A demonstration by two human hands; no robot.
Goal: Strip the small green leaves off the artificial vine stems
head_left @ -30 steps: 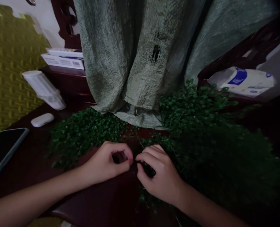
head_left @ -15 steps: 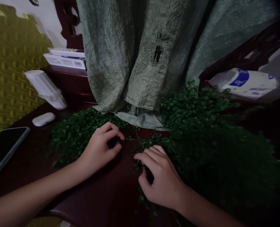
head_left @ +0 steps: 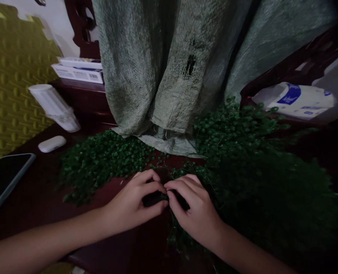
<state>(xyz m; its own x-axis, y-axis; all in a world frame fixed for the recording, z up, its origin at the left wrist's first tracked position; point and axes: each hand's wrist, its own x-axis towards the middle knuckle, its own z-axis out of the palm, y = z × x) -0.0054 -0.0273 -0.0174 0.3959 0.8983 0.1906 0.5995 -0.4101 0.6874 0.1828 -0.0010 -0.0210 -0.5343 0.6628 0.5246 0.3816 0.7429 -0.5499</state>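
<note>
My left hand point(head_left: 144, 196) and my right hand point(head_left: 195, 209) meet fingertip to fingertip above the dark red tabletop point(head_left: 111, 236). Between them a small green plant sprig point(head_left: 163, 196) shows, pinched by thumb and fingers of both hands; most of it is hidden. To the right, a large heap of leafy green stems point(head_left: 243, 163) spreads beside and behind my right hand, with loose strands hanging by its fingers. A smaller pile of green sprigs point(head_left: 106, 156) lies beyond my left hand.
A grey-green woven sack point(head_left: 174, 87) hangs down at the back between both piles. On the left are a phone point(head_left: 6, 179), a white earbud case point(head_left: 52, 144), a white cylindrical container point(head_left: 54, 106) and flat boxes point(head_left: 77, 73). A tissue pack point(head_left: 302, 101) sits back right.
My left hand has moved right and toward me, away from the smaller pile, until its fingertips meet those of my right hand at the sprig. My right hand has barely shifted.
</note>
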